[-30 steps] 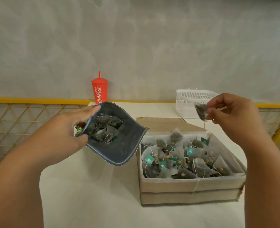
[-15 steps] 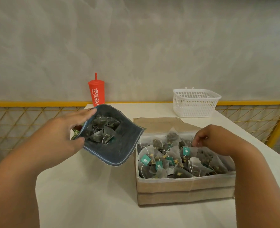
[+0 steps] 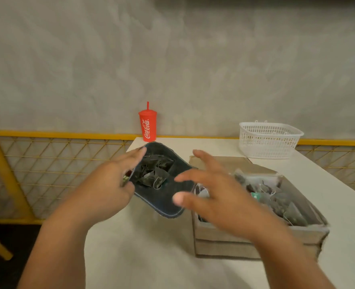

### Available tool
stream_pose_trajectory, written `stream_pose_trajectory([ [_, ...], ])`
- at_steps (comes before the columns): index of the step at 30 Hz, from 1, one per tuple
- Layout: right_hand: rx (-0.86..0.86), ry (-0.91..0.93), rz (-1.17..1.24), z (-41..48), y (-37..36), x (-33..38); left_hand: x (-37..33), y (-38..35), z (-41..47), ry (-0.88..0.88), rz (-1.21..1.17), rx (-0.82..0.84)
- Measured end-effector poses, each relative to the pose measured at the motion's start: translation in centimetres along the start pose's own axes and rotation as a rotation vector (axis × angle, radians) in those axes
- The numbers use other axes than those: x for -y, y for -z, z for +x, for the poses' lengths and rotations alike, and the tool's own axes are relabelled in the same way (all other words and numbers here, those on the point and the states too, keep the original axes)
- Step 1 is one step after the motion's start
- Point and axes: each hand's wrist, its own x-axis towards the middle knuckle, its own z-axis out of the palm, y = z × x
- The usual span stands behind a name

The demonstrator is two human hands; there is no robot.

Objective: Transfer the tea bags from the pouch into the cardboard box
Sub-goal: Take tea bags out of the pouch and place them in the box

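The left grip point(image 3: 107, 188) grasps the dark pouch point(image 3: 168, 199) by its left edge, fingers laid along the rim. It holds the pouch off the tabletop point(image 3: 151, 257) with the mouth tipped toward the camera. A small clump of tea bags point(image 3: 153, 172) lies deep inside, strings tangled. The right grip point(image 3: 218, 192) is released, fingers spread and holding nothing. It is blurred and hangs over the left wall of the cardboard box point(image 3: 245, 236), fingertips pointing at the pouch mouth. The box stands just beside the pouch and already carries a pile of bags point(image 3: 276, 201), so the task looks well along.

The step in hand seems to be the reach for the next bag. To do it well, the left grip should bow the pouch mouth wide so the right fingers enter without catching the rim. Pinch one bag by its body, not its string, since the snarled strings may drag a neighbour out. Lift clear, then carry it straight across the short gap. A red Coca-Cola cup point(image 3: 147, 127) and a white basket point(image 3: 270, 140) stand well behind, out of the path.
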Motion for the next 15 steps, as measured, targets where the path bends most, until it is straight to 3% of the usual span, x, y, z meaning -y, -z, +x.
stream_pose_trajectory([
  [3, 0.012, -0.057, -0.073, -0.3, -3.6, 1.7, -0.7, -0.3, -1.7, -0.001, 0.027, -0.022],
  [8, -0.262, -0.043, -0.152, 1.2, -7.5, 1.9, -2.0, -1.2, -3.8, 0.036, 0.02, -0.07],
  [11, -0.412, 0.059, -0.115, 1.7, -8.9, 1.1, -1.8, -1.2, -4.9, 0.026, 0.012, -0.077],
  [13, -0.452, 0.093, -0.078, 1.4, -9.5, 0.7, -1.7, -1.2, -5.9, 0.02, -0.131, -0.097],
  [15, -0.493, 0.125, -0.01, 0.8, -9.7, 0.7, -2.0, -1.6, -6.9, 0.084, -0.478, -0.234],
])
